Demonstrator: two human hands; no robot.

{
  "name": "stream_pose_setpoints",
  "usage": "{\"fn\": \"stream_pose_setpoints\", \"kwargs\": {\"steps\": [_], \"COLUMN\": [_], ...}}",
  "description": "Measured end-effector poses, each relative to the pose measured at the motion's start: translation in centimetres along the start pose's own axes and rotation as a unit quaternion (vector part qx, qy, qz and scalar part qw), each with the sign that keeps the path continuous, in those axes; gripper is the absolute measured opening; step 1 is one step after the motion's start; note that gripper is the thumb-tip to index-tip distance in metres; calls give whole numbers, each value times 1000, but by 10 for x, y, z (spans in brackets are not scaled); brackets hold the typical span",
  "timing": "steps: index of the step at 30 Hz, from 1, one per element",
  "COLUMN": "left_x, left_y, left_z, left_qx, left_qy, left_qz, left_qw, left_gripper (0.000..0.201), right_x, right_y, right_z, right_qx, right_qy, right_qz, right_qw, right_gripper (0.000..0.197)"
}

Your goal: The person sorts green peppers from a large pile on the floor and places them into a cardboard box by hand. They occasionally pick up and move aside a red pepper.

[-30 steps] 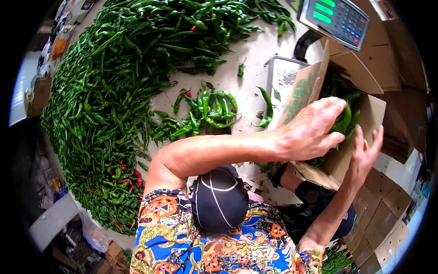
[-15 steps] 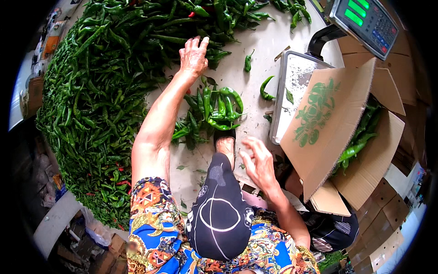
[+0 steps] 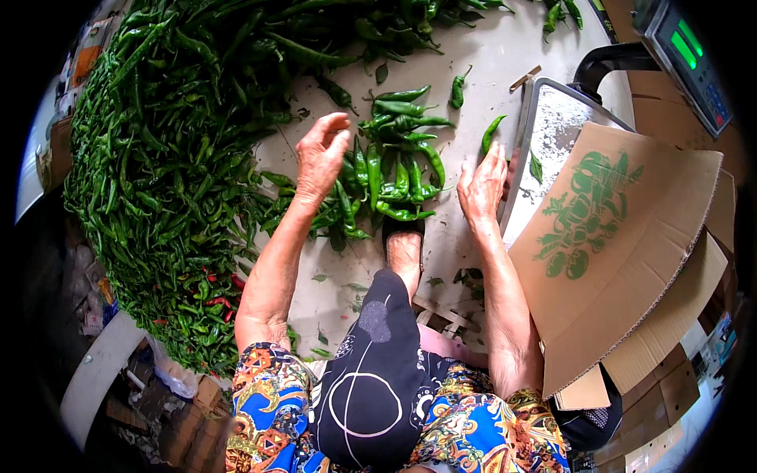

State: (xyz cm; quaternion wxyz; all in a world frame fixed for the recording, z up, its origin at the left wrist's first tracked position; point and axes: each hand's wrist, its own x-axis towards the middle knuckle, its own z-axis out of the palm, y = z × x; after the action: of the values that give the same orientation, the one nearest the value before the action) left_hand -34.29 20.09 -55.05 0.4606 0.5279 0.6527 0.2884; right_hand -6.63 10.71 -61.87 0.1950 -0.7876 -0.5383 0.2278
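My left hand (image 3: 322,162) is just left of a small heap of long green chili peppers (image 3: 398,169) on the pale floor. Its fingers are half bent, thumb apart, and nothing shows in them. On the heap's other side my right hand (image 3: 482,188) reaches forward with fingers stretched out. Those fingertips are at the lower end of a single curved green pepper (image 3: 492,134) beside the scale; whether they touch it is unclear. Another loose pepper (image 3: 458,88) lies farther off.
A large pile of green peppers (image 3: 150,173), with a few red ones, covers the left and far side. At right stand a platform scale (image 3: 552,118) with a lit display (image 3: 686,43) and an open cardboard box (image 3: 607,244). My shoe (image 3: 404,229) is close behind the heap.
My left hand has drawn back from the big pile, and more peppers now lie on the far end of the small heap. My right hand has reached forward to the loose pepper. The view has shifted.
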Motion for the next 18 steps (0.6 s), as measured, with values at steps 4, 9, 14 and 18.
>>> {"fn": "stream_pose_setpoints", "kwargs": {"steps": [4,9,14,18], "left_x": [5,35,57,40], "left_y": [-6,16,9,6], "left_z": [0,54,86,69], "left_qx": [175,439,507,466], "left_qy": [24,-118,-215,-192], "left_qz": [62,216,159,187], "left_qw": [982,864,819,843], "left_gripper": [41,96,84,68], "right_x": [5,11,11,4], "right_y": [-4,-2,-14,-18], "right_z": [12,13,6,9], "right_qx": [-57,-90,-55,60], "right_qy": [13,7,-78,-97], "right_qz": [12,-6,15,54], "right_qw": [998,996,995,992], "right_gripper": [72,43,34,37]}}
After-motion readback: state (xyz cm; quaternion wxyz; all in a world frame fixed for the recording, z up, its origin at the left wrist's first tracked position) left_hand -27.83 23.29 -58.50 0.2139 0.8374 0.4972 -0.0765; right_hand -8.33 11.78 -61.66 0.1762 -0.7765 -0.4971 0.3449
